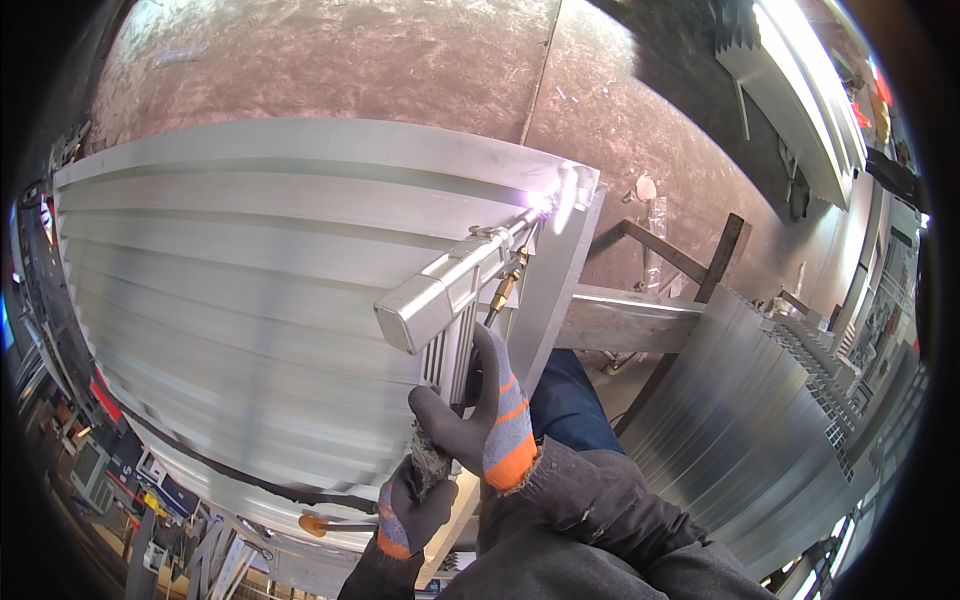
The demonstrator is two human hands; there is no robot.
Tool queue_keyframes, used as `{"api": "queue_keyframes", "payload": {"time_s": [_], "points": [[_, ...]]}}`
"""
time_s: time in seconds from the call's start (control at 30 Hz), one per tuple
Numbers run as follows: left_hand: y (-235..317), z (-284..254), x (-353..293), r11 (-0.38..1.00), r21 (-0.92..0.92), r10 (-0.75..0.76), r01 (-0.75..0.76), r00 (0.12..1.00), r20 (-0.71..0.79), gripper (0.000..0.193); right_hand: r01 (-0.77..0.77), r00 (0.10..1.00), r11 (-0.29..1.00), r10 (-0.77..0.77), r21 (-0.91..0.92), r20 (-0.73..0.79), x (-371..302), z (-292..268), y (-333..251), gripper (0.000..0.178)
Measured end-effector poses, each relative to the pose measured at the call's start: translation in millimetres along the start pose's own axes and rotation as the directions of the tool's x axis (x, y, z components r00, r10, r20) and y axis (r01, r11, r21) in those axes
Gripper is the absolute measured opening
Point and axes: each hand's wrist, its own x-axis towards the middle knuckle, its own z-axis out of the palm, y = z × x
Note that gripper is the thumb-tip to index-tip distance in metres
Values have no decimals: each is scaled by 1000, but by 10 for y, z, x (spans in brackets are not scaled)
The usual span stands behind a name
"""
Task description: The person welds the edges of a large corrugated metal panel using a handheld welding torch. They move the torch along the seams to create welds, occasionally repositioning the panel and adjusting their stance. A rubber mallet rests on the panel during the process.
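Grey gloves [510,440], banded blue and orange toward the cuffs, covered both hands in my feed. The right hand [485,410] was wrapped snugly round the ribbed handle [448,350] of a silver torch [430,305], its forefinger lying along the side, probably to steady the aim. Below it, the left hand [415,512] curled about a fuzzy grey wrap [430,462] at the handle's base; I took that as support for the weight. A rod with an orange-brown end [345,527] stuck out beside that hand, and I could not tell whether it was gripped.

The torch slanted up and right, its nozzle [522,221] at a violet-white glare [541,202] near the far right corner of a silver slatted panel [250,280]; a brass fitting [507,287] ran alongside toward the same spot. Brightness hid any gap at the tip.

Beyond the panel's far edge lay brown floor [350,60], so I judged there was room to shift that way. Leftward, the slats ran well past the torch. Right was tighter: a dark-blue trouser leg [572,400] and a support beam [630,320] crowded that edge, with a stack of ribbed grey profiles [730,390] past them.
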Motion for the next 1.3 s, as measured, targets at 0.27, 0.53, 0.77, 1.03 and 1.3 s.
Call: {"api": "queue_keyframes", "payload": {"time_s": [0.27, 0.53, 0.77, 1.03, 1.3], "points": [[-105, -12, -27, 1000, 19, -5, 5, 1000, -11, 21, -36, 998, 999, 35, 13, 49, -74, -24, -57, 72], [-159, 4, 16, 997, -74, 12, -13, 1000, -8, 19, 45, 998, 998, -43, -39, 34, -26, -17, -66, 74], [-98, 25, 38, 999, -45, 8, -8, 1000, -18, 18, 30, 999, 999, -29, -18, 24, 16, -31, -55, 72], [-72, 37, 31, 996, -81, -31, 31, 1000, -1, 19, 5, 1000, 1000, -5, 14, 26, 27, -26, -57, 72], [-48, 16, 24, 998, -63, -7, 8, 1000, 11, 19, -40, 999, 999, 39, 38, 25, 23, -17, -63, 72]]}}
